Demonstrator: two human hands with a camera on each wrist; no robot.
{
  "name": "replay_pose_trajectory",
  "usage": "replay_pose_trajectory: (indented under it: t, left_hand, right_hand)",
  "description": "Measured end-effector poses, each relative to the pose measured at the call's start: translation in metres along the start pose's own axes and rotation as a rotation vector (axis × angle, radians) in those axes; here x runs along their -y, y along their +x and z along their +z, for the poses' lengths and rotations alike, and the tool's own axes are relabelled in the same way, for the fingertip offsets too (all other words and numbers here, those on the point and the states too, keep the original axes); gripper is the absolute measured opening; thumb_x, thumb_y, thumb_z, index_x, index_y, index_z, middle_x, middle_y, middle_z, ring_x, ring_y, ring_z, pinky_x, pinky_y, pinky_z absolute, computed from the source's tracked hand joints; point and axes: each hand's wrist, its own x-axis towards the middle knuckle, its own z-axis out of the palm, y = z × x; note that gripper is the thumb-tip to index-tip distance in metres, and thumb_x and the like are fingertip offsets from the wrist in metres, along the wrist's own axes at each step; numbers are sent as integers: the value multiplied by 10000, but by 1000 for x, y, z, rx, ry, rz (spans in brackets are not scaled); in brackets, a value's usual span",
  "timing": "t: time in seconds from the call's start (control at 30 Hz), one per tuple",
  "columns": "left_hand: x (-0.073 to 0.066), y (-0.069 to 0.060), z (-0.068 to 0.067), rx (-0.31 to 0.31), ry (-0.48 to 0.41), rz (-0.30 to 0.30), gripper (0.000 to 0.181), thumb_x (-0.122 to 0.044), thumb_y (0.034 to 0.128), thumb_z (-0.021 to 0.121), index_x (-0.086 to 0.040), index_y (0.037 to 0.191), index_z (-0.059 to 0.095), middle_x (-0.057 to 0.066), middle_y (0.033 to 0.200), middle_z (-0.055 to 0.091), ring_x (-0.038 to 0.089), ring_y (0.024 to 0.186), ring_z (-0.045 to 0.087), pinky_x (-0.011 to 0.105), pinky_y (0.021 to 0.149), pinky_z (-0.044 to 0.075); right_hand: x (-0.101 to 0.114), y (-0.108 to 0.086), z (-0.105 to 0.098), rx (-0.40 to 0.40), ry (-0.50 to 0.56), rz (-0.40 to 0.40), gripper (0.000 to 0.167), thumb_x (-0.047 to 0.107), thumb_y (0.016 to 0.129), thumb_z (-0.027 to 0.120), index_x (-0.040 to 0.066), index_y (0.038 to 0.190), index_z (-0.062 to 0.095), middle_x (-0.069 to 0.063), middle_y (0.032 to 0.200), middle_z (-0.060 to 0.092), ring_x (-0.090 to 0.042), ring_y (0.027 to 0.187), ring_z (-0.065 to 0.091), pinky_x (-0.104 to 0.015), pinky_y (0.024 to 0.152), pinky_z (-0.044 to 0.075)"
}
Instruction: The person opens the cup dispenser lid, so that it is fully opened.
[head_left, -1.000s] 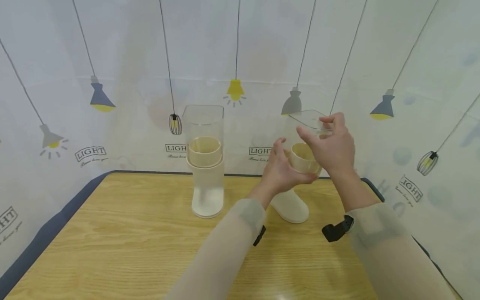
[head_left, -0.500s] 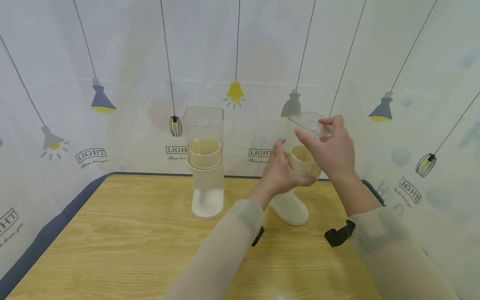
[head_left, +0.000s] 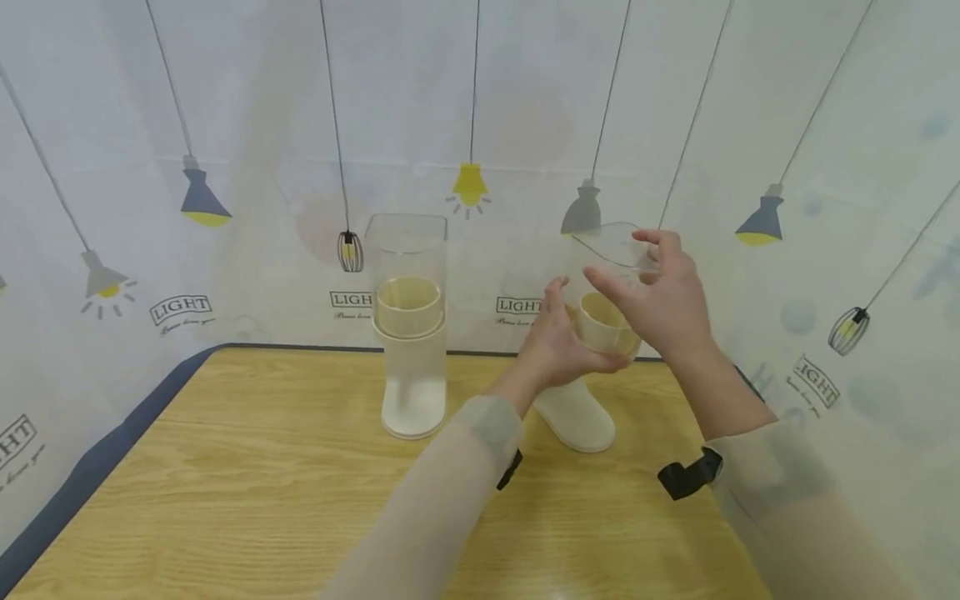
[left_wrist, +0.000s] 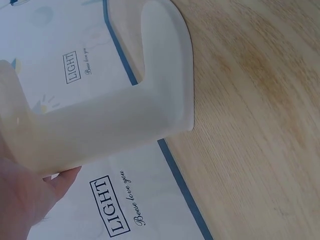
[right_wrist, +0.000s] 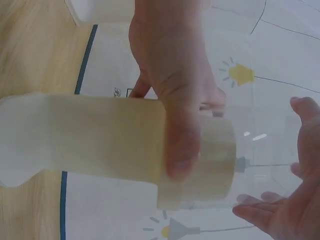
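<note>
Two cream stands with broad feet carry clear square-topped containers. The left hand (head_left: 558,346) grips the collar of the right-hand stand (head_left: 581,417), thumb in front; the right wrist view shows this grip on the collar (right_wrist: 170,195). Higher up, the right hand (head_left: 667,296) holds the clear container (head_left: 611,246), its thumb and fingers spread round the walls near the rim. A cream cup-like ring (head_left: 603,323) shows inside. In the left wrist view, the stand (left_wrist: 120,125) has its foot on the table, and the left hand (left_wrist: 25,195) is at its upper part.
The other stand (head_left: 415,404) is upright on the wooden table (head_left: 262,483), left of the hands, with its own clear container (head_left: 408,233) on top. Behind the table's dark back edge hangs a white cloth (head_left: 420,83) printed with lamps.
My right hand has shifted slightly left, its forearm swinging a little to the right, and the clear container's rim has turned slightly. My left hand keeps its grip on the collar.
</note>
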Motion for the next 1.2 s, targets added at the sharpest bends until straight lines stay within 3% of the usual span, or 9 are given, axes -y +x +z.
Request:
replay_pose_trajectory:
  t: [0.23,0.43,0.57,0.67,0.8,1.0,1.2]
  left_hand:
    - [1,2,-2,5,-18,36,1409,-602,542,940,-352,1588,30,57,1482,400,183,1223,492,434,993,484]
    - [-1,4,-1,16,-3,50,1428,-630,551,924,-325,1597,0,71,1528,363,196,1280,465,452,1029,464]
    - [-1,5,-3,30,-4,65,1436,-630,553,923,-308,1606,0,100,1551,350,215,1293,465,462,1029,463]
    - [2,4,-5,56,-45,66,1441,-610,551,934,-346,1603,-13,94,1545,361,202,1254,490,445,1014,471]
    - [7,3,-9,86,-118,59,1448,-570,551,955,-383,1597,-28,49,1516,379,178,1233,503,432,1023,460]
    - [14,-3,-10,96,-127,51,1442,-610,572,930,-396,1589,-70,35,1573,299,193,1369,405,463,1107,380]
    - [18,-11,-7,66,-87,38,1407,-672,600,883,-352,1599,-54,53,1565,281,201,1315,443,448,1101,387]
  right_hand:
    - [-3,1,-12,41,46,61,861,689,821,699,250,1507,419,-142,1540,426,-390,1259,561,-592,908,512]
    - [4,-2,-11,-15,-24,-37,876,677,791,736,242,1498,454,-215,1462,423,-416,1180,589,-595,870,520]
    - [2,-1,-14,-32,-20,2,875,691,803,713,239,1500,442,-185,1497,427,-411,1197,589,-593,887,516]
    - [-2,-2,-17,-46,25,45,875,691,802,715,254,1505,434,-134,1535,415,-389,1228,580,-590,894,520]
    - [-2,-4,-19,-87,77,28,833,644,802,752,279,1490,457,-96,1527,434,-354,1217,599,-561,879,542]
    - [5,-10,-29,-176,78,-36,730,558,818,784,305,1443,506,-31,1465,507,-277,1132,661,-370,818,587]
    - [9,-15,-47,-198,84,-22,673,514,844,775,354,1436,497,-14,1468,509,-274,1138,666,-158,705,533]
